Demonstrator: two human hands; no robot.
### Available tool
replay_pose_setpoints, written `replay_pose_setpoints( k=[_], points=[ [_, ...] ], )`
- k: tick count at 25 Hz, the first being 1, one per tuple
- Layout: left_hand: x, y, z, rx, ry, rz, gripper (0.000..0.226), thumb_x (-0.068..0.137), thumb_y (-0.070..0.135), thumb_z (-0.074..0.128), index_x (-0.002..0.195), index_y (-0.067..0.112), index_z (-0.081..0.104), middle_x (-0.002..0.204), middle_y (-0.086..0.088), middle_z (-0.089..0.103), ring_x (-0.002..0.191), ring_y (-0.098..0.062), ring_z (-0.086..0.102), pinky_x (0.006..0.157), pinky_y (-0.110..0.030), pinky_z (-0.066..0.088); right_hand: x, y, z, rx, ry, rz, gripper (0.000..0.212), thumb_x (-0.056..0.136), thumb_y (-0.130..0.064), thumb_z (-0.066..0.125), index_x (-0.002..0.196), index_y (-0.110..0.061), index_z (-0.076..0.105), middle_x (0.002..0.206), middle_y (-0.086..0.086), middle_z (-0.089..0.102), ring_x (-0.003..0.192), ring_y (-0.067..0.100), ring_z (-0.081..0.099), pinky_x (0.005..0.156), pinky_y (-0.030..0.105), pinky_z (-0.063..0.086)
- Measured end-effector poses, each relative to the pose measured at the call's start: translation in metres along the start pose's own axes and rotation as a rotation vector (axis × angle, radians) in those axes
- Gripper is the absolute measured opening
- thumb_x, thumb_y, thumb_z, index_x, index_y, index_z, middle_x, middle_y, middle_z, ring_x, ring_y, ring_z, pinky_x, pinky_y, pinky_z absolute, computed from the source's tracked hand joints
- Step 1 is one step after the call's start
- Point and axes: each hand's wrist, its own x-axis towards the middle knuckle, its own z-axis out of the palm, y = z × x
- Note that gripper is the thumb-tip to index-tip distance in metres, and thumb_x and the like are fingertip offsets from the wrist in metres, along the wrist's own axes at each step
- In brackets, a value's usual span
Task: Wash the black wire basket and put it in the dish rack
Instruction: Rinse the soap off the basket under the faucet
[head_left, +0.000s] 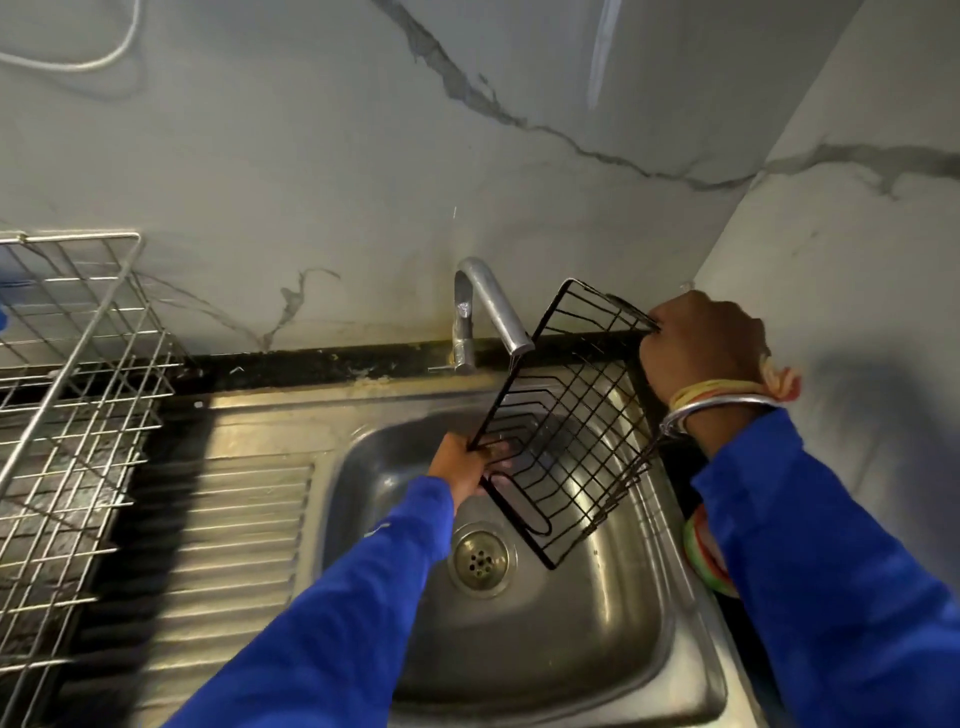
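Grey-veined marble walls (311, 156) meeting in corner at R. Black ledge (311, 364) below, steel tap (488, 306) over steel sink (597, 649) w/ ribbed drainer (234, 519). White cable (72, 66) top L.

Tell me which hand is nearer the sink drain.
Left. The left hand grips the lower edge of the black wire basket, just above the drain; the right hand holds its upper corner, up by the wall, farther away.
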Motion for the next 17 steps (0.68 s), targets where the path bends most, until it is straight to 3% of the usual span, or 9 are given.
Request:
replay_pose_setpoints(
  k=[2, 4, 6, 8, 10, 12, 13, 15, 17],
  points=[
    [0.003, 0.007, 0.002, -0.141, 0.062, 0.018, 0.023, 0.102, -0.002, 0.051, 0.117, 0.004, 0.067, 0.110, -0.015, 0.074, 0.090, -0.029, 0.073, 0.066, -0.033, 0.059, -0.010, -0.002, 0.007, 0.019, -0.021, 0.022, 0.021, 0.089, -0.019, 0.052, 0.097, -0.011, 0.070, 0.089, 0.012, 0.069, 0.073, 0.032, 0.058, 0.066, 0.029, 0.033],
    [0.007, 0.019, -0.004, -0.226, 0.070, 0.050, 0.020, 0.100, 0.001, 0.055, 0.112, 0.008, 0.069, 0.111, -0.014, 0.076, 0.097, -0.031, 0.075, 0.083, -0.040, 0.060, -0.022, 0.000, 0.007, 0.062, -0.043, 0.052, 0.022, 0.091, -0.020, 0.051, 0.103, -0.012, 0.068, 0.090, 0.011, 0.068, 0.072, 0.031, 0.057, 0.065, 0.030, 0.034],
    [0.008, 0.026, -0.012, -0.266, 0.087, 0.062, 0.017, 0.099, 0.003, 0.057, 0.111, 0.006, 0.069, 0.107, -0.013, 0.078, 0.096, -0.029, 0.076, 0.088, -0.040, 0.061, -0.035, 0.005, 0.007, 0.035, -0.045, 0.085, 0.025, 0.092, -0.026, 0.052, 0.111, -0.017, 0.066, 0.103, 0.013, 0.066, 0.089, 0.034, 0.060, 0.068, 0.032, 0.039],
    [0.011, 0.026, -0.015, -0.267, 0.105, 0.056, 0.017, 0.100, 0.005, 0.057, 0.110, 0.004, 0.071, 0.101, -0.013, 0.079, 0.094, -0.030, 0.077, 0.092, -0.044, 0.060, -0.046, 0.009, 0.007, -0.035, -0.068, 0.061, 0.029, 0.091, -0.029, 0.056, 0.116, -0.017, 0.063, 0.121, 0.011, 0.055, 0.111, 0.033, 0.050, 0.080, 0.039, 0.044],
    [0.011, 0.025, -0.016, -0.202, 0.065, 0.041, 0.018, 0.101, 0.008, 0.057, 0.111, 0.004, 0.071, 0.102, -0.014, 0.078, 0.094, -0.031, 0.076, 0.091, -0.045, 0.060, -0.050, 0.018, 0.007, 0.250, -0.204, 0.126, 0.041, 0.087, -0.029, 0.064, 0.125, -0.018, 0.055, 0.132, 0.009, 0.046, 0.119, 0.029, 0.045, 0.092, 0.042, 0.044],
    [0.009, 0.026, -0.016, -0.155, 0.010, 0.044, 0.018, 0.102, 0.008, 0.056, 0.113, 0.006, 0.070, 0.104, -0.013, 0.078, 0.094, -0.028, 0.077, 0.085, -0.039, 0.062, -0.050, 0.025, 0.004, 0.609, -0.434, 0.246, 0.064, 0.079, -0.039, 0.071, 0.131, -0.032, 0.034, 0.125, 0.007, 0.052, 0.104, 0.027, 0.059, 0.091, 0.045, 0.048],
    [0.009, 0.028, -0.014, -0.146, -0.005, 0.059, 0.018, 0.102, 0.007, 0.054, 0.113, 0.008, 0.069, 0.104, -0.011, 0.078, 0.094, -0.027, 0.077, 0.084, -0.038, 0.061, -0.051, 0.028, 0.005, 0.665, -0.494, 0.268, 0.072, 0.075, -0.046, 0.073, 0.130, -0.040, 0.027, 0.122, 0.003, 0.053, 0.098, 0.028, 0.063, 0.092, 0.048, 0.049],
    [0.010, 0.033, -0.008, -0.170, 0.000, 0.115, 0.019, 0.102, 0.003, 0.053, 0.111, 0.011, 0.068, 0.103, -0.010, 0.078, 0.096, -0.026, 0.076, 0.089, -0.039, 0.060, -0.055, 0.032, 0.010, 0.664, -0.448, 0.290, 0.079, 0.069, -0.055, 0.070, 0.134, -0.047, 0.027, 0.118, 0.000, 0.057, 0.094, 0.030, 0.065, 0.090, 0.051, 0.051],
    [0.012, 0.038, -0.002, -0.218, 0.014, 0.211, 0.018, 0.098, 0.000, 0.059, 0.110, 0.011, 0.068, 0.108, -0.011, 0.077, 0.098, -0.025, 0.075, 0.088, -0.039, 0.061, -0.061, 0.028, 0.011, 0.795, -0.308, 0.341, 0.067, 0.072, -0.053, 0.067, 0.134, -0.046, 0.041, 0.109, 0.001, 0.065, 0.087, 0.029, 0.066, 0.074, 0.044, 0.056]
  ],
)
